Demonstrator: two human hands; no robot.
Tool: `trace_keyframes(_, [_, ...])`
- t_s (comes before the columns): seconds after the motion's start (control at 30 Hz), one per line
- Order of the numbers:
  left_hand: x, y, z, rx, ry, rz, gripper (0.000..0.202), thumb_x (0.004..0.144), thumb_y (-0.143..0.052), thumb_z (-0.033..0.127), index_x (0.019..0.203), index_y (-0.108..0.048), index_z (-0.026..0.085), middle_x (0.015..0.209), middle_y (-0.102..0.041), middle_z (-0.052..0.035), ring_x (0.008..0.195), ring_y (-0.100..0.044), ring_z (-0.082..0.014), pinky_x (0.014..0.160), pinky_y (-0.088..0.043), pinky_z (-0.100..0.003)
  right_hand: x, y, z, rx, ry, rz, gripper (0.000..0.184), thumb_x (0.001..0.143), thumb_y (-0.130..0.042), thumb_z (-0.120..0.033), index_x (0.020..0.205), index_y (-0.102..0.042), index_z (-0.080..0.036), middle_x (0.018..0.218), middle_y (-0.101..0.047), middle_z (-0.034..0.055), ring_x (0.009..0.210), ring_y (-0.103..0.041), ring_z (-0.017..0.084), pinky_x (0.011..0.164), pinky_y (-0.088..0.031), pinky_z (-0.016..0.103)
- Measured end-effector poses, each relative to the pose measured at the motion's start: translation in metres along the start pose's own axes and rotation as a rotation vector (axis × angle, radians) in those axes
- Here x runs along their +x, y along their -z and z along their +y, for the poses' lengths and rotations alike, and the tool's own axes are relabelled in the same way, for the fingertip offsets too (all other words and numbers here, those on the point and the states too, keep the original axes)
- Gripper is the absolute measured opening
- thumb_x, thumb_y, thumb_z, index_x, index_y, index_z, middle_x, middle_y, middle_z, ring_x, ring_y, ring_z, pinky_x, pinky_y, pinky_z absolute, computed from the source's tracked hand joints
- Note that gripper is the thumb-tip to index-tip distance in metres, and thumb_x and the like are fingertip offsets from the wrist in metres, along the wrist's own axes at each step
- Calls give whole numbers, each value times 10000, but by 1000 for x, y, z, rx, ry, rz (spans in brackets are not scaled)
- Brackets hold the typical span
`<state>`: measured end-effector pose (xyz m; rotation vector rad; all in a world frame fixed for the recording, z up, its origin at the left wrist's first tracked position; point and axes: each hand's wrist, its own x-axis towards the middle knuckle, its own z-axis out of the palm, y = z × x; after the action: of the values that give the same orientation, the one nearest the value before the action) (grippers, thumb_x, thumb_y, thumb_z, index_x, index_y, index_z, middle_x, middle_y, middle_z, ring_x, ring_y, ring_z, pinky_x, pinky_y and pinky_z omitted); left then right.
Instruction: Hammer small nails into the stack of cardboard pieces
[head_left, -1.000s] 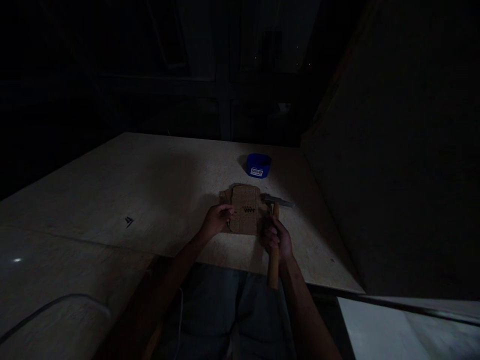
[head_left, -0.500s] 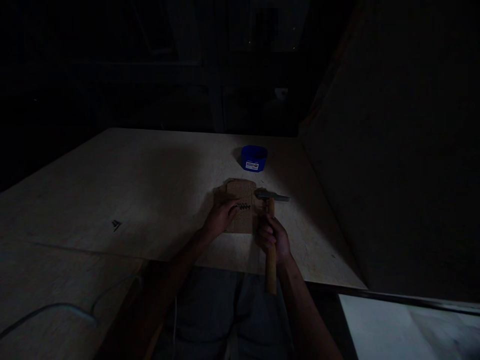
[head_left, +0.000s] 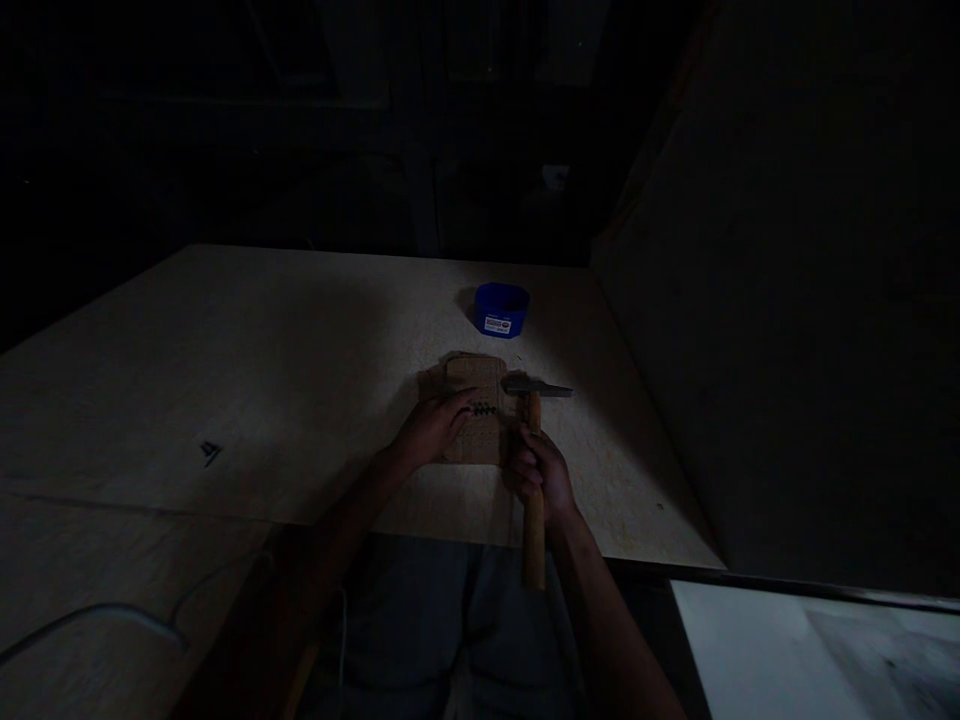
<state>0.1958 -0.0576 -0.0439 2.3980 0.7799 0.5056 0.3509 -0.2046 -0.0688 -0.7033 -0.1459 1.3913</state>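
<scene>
A piece of brown cardboard (head_left: 480, 445) lies on the wooden table in front of me. On its middle is a short row of small dark pieces (head_left: 484, 409), perhaps nails; the dim light hides their exact kind. My left hand (head_left: 433, 428) rests on the cardboard's left side, fingers stretched toward that row, touching or close beside it. My right hand (head_left: 546, 475) is wrapped around the wooden handle of a hammer (head_left: 534, 545). The hammer's dark metal head lies sideways, just right of the cardboard's edge.
Behind the cardboard stands a blue plastic container (head_left: 501, 312) with a white label. A few dark nail-like pieces (head_left: 210, 453) lie at the table's left. A cable (head_left: 112, 610) runs along the lower left. A dark upright panel (head_left: 787, 350) borders the right side.
The whole view has shifted slightly, so things appear a little farther left. Both hands keep nearly the same places, the right one still gripping the hammer.
</scene>
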Motion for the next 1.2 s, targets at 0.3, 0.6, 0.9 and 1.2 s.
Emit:
trace_keyframes(0.3, [6, 5, 5, 80, -38, -57, 441, 950, -530, 243, 1386, -593, 242, 1275, -711, -102, 1153, -684, -264, 1014, -520, -388, -2, -4, -2, 6, -17, 45, 367, 739, -830, -293, 931, -527, -216, 498, -349, -166, 314, -254, 17, 252, -194, 102])
trace_keyframes(0.6, [3, -2, 0, 6, 9, 21, 418, 905, -618, 179, 1320, -627, 230, 1100, -774, -59, 993, -738, -198, 927, -577, -329, -1, -3, -2, -5, -26, 38, 408, 710, -846, -301, 918, -503, -224, 506, -371, -157, 323, -222, 15, 248, -200, 105])
trace_keyframes(0.9, [3, -13, -3, -26, 50, 109, 410, 865, -684, 161, 1269, -639, 217, 1013, -789, -42, 942, -750, -192, 907, -586, -332, -2, -5, -2, -26, -12, 30, 403, 720, -833, -322, 933, -506, -224, 509, -358, -159, 320, -235, 19, 256, -196, 104])
trace_keyframes(1.2, [2, -9, 3, 14, 74, 84, 435, 875, -674, 172, 1305, -625, 216, 1013, -790, -48, 958, -745, -201, 921, -570, -333, 0, -2, -2, -44, -10, 40, 376, 728, -824, -330, 915, -518, -217, 511, -364, -158, 314, -235, 16, 256, -204, 109])
